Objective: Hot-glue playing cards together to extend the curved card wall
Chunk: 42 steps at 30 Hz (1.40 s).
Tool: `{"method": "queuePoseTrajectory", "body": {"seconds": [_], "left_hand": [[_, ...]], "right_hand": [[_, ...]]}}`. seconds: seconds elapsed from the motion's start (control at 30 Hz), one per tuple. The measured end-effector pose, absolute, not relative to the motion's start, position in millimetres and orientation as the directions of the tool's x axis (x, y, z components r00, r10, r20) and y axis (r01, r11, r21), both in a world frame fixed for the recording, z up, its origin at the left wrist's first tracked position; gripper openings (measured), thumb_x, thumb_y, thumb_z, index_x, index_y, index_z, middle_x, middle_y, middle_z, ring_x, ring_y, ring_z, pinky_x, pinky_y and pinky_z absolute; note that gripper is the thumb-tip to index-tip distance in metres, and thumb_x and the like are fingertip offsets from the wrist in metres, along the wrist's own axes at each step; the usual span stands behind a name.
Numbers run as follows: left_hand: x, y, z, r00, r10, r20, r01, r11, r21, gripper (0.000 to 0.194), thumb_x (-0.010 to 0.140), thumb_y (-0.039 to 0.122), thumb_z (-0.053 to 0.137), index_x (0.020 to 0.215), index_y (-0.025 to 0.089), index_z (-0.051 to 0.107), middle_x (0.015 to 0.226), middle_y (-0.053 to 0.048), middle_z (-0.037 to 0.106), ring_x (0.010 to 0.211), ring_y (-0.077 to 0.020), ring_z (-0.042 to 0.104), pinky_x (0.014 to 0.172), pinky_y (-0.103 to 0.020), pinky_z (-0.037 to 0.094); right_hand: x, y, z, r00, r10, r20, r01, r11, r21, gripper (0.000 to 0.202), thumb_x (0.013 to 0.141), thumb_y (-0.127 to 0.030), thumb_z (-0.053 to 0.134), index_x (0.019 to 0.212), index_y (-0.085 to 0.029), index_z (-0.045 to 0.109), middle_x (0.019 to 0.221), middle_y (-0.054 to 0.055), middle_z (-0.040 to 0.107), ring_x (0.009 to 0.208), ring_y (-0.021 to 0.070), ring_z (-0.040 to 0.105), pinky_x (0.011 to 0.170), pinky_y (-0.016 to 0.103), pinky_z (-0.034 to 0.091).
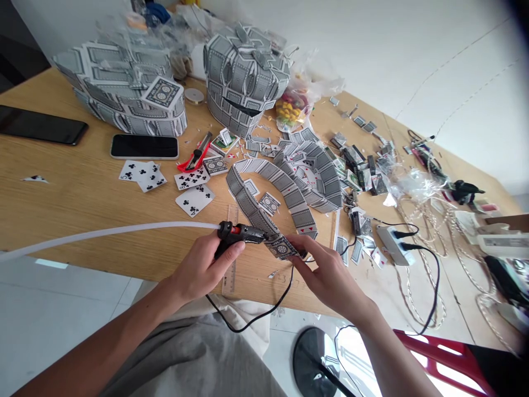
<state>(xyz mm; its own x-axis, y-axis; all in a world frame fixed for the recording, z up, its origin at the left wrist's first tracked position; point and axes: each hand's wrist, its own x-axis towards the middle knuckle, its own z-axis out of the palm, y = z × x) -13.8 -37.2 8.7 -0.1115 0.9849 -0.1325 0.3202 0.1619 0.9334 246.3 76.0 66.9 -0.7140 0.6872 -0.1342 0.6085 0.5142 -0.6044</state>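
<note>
My left hand (205,260) is wrapped round the black hot glue gun (239,234), whose nozzle points right, at the strip's near end. A long white glue stick (136,227) trails out of its back to the left. In my right hand (326,264) is the near end of a curved strip of playing cards (254,212), gripped between thumb and fingers. The strip loops away over the table and back toward my right hand. Behind it lies a ring of cards (326,193). A clear ruler (230,275) lies partly under the glue gun.
Two card-built shapes (124,94) (235,77) stand at the back. Two phones (144,146), loose cards (195,200) and a red-handled cutter (196,156) lie on the left half. A power strip (394,245), cords and card boxes clutter the right. A black cable (252,330) hangs over the front edge.
</note>
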Motion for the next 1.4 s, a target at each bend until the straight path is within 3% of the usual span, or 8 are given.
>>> {"method": "queuePoseTrajectory", "body": {"seconds": [0.33, 0.6, 0.8, 1.2, 1.4], "left_hand": [[-10.5, -36.5, 12.4, -0.119, 0.984, -0.129, 0.277, 0.158, 0.948, 0.048, 0.106, 0.060, 0.048, 0.081, 0.020, 0.060, 0.063, 0.003, 0.052, 0.061, -0.0152, 0.050, 0.061, -0.029, 0.036], [-8.5, -37.1, 12.0, -0.144, 0.980, -0.137, 0.272, 0.172, 0.947, 0.043, 0.105, 0.058, 0.051, 0.082, 0.021, 0.056, 0.060, 0.005, 0.049, 0.057, -0.0142, 0.048, 0.057, -0.029, 0.031], [-8.1, -37.5, 10.2, -0.137, 0.982, -0.132, 0.272, 0.165, 0.948, 0.044, 0.106, 0.057, 0.050, 0.080, 0.021, 0.054, 0.060, 0.006, 0.048, 0.057, -0.0134, 0.046, 0.057, -0.029, 0.029], [-7.7, -37.4, 11.9, -0.124, 0.985, -0.119, 0.307, 0.152, 0.939, 0.046, 0.106, 0.056, 0.049, 0.074, 0.022, 0.049, 0.058, 0.005, 0.046, 0.056, -0.0137, 0.046, 0.057, -0.029, 0.030], [-12.9, -38.1, 6.4, -0.088, 0.986, -0.143, 0.336, 0.164, 0.927, 0.046, 0.106, 0.058, 0.048, 0.081, 0.021, 0.056, 0.064, 0.003, 0.056, 0.061, -0.0155, 0.052, 0.061, -0.029, 0.035]], "right_hand": [[248.0, 74.6, 65.1, -0.725, 0.677, -0.128, 0.597, 0.525, -0.607, 0.029, 0.108, -0.022, 0.053, 0.136, -0.026, 0.060, 0.108, 0.005, 0.079, 0.095, 0.0214, 0.076, 0.078, 0.034, 0.063], [247.3, 74.3, 64.6, -0.722, 0.680, -0.129, 0.595, 0.515, -0.618, 0.029, 0.108, -0.024, 0.052, 0.136, -0.025, 0.060, 0.109, 0.008, 0.079, 0.095, 0.0235, 0.077, 0.071, 0.033, 0.064], [248.4, 74.3, 63.9, -0.716, 0.683, -0.145, 0.607, 0.506, -0.613, 0.030, 0.108, -0.023, 0.053, 0.137, -0.026, 0.060, 0.111, 0.008, 0.079, 0.098, 0.0237, 0.076, 0.078, 0.036, 0.064], [247.5, 74.5, 65.9, -0.723, 0.682, -0.111, 0.592, 0.528, -0.609, 0.026, 0.109, -0.024, 0.052, 0.134, -0.024, 0.060, 0.108, 0.008, 0.079, 0.096, 0.0232, 0.076, 0.075, 0.034, 0.063], [249.4, 75.3, 64.6, -0.722, 0.683, -0.109, 0.590, 0.526, -0.612, 0.026, 0.109, -0.024, 0.053, 0.134, -0.024, 0.060, 0.110, 0.007, 0.079, 0.096, 0.0219, 0.076, 0.076, 0.033, 0.062]]}}
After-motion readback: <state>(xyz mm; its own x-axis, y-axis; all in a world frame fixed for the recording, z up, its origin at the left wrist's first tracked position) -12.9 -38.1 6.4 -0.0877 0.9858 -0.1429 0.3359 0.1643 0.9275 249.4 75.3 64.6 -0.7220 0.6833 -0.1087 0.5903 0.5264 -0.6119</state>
